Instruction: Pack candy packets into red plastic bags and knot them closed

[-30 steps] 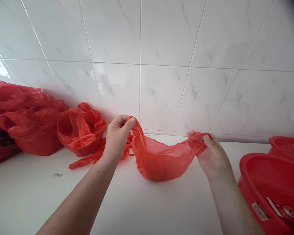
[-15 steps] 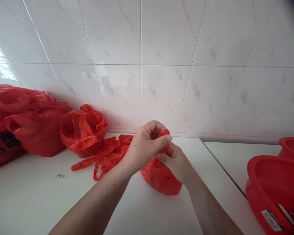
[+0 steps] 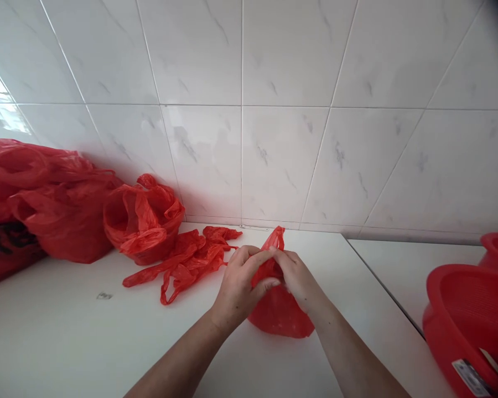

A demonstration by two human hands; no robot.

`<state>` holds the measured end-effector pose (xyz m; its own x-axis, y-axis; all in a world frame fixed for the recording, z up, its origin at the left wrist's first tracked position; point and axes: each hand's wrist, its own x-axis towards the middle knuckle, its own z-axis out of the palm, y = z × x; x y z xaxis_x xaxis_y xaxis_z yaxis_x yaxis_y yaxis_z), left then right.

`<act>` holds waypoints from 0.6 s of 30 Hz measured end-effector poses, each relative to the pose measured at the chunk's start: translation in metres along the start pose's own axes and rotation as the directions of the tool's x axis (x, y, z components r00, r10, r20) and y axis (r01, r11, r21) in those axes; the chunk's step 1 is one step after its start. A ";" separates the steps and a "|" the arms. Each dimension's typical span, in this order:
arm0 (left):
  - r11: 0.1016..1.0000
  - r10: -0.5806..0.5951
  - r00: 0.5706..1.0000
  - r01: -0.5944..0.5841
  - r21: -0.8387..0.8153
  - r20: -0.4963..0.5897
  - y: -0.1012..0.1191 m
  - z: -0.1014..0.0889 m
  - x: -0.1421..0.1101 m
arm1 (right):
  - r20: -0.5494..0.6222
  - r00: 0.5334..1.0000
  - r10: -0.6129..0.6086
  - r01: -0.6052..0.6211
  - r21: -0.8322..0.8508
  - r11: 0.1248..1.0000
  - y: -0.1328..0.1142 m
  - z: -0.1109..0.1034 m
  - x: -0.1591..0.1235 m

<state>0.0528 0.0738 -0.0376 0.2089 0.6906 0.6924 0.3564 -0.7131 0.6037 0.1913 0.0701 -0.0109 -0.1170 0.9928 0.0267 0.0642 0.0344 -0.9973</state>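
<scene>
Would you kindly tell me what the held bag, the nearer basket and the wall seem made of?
Held bag: thin, slightly shiny plastic film, by its creases and translucence.
Nearer basket: probably moulded plastic, smooth satin, with a stiff rim.
Wall: glossy tiles, likely ceramic, given joints and reflections.

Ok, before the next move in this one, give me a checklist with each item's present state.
1. Left hand on the bag: ok, its fingers are at the gathered neck.
2. Right hand on the bag: ok, it meets the left hand there.
3. Bag's top gathered: ok, a bunched end sticks up above the hands.
4. Neck tied: cannot tell, the hands cover it.
5. Loose plastic clear of the left hand: cannot tell, its edge reaches close to the fingers.
6. Front basket clear of the bag: ok, it stands apart at the right.
</scene>
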 end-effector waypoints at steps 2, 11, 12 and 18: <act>1.000 -0.023 1.000 0.023 0.014 -0.005 -0.001 -0.001 0.000 | 0.047 0.999 0.005 -0.004 -0.023 1.000 0.002 -0.001 0.001; 0.990 -0.083 0.996 0.087 -0.107 0.036 -0.003 -0.007 -0.003 | 0.136 0.991 -0.012 0.002 0.076 0.997 -0.001 -0.008 0.001; 0.988 -0.096 0.994 0.102 -0.112 0.056 0.000 -0.005 -0.004 | 0.136 0.991 -0.017 0.006 0.077 0.997 0.000 -0.006 0.001; 0.930 -0.306 0.949 0.282 -0.236 -0.075 0.005 -0.003 -0.001 | 0.199 0.977 -0.071 0.070 0.011 0.997 -0.001 -0.011 0.000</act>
<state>0.0513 0.0685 -0.0339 0.0208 0.8648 0.5017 0.1751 -0.4972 0.8498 0.2022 0.0711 -0.0087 -0.3158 0.9451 0.0837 0.0448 0.1029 -0.9937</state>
